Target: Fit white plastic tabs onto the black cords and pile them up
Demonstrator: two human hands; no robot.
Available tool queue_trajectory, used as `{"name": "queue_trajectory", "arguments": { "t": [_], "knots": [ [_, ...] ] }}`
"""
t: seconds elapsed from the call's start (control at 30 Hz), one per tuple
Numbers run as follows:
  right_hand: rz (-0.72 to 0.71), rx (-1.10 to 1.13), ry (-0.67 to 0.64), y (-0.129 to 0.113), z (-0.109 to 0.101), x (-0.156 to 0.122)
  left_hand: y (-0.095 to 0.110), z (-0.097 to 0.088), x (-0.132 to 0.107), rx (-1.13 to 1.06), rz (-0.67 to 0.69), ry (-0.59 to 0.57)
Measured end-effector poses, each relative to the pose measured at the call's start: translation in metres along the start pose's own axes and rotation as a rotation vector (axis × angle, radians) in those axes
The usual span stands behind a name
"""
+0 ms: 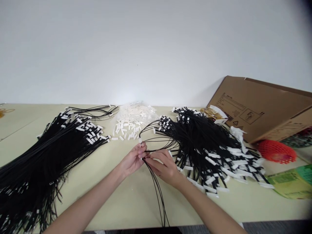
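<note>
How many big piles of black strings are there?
2. The left pile runs off the left edge; the right pile lies beside the cardboard box. The left hand and right hand hold a few loose strings.

The table (126,195) is seen as smooth and matt. The black cords (158,191) are shown as thin, smooth, faintly glossy plastic. The white clips (126,128) near its far edge are seen as matt plastic, the bag (140,112) behind them as clear, shiny film. The box (258,107) at the right edge is made of matt brown cardboard.
</note>
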State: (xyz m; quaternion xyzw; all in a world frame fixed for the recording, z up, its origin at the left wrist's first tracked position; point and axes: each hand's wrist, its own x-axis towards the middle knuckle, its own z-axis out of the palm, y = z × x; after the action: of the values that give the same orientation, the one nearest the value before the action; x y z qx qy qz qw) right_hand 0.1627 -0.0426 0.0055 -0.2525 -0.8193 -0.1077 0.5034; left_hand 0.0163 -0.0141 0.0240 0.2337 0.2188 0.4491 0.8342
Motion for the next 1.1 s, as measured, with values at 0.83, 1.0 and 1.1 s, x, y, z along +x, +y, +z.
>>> {"name": "queue_trajectory", "arguments": {
  "t": [0.83, 1.0, 1.1],
  "knots": [
    [-0.025, -0.033, -0.051, 0.0016, -0.0038, 0.0005, -0.0018, -0.0042, 0.0015, 0.011, -0.005, -0.006],
    [-0.027, -0.033, -0.074, 0.0026, -0.0038, 0.0008, -0.0015, -0.0034, 0.0015, -0.001, -0.004, -0.02],
    [-0.046, -0.046, -0.055, 0.003, -0.0036, 0.0006, -0.0013, -0.0024, 0.0015, 0.004, -0.005, -0.012]
  ]
}}
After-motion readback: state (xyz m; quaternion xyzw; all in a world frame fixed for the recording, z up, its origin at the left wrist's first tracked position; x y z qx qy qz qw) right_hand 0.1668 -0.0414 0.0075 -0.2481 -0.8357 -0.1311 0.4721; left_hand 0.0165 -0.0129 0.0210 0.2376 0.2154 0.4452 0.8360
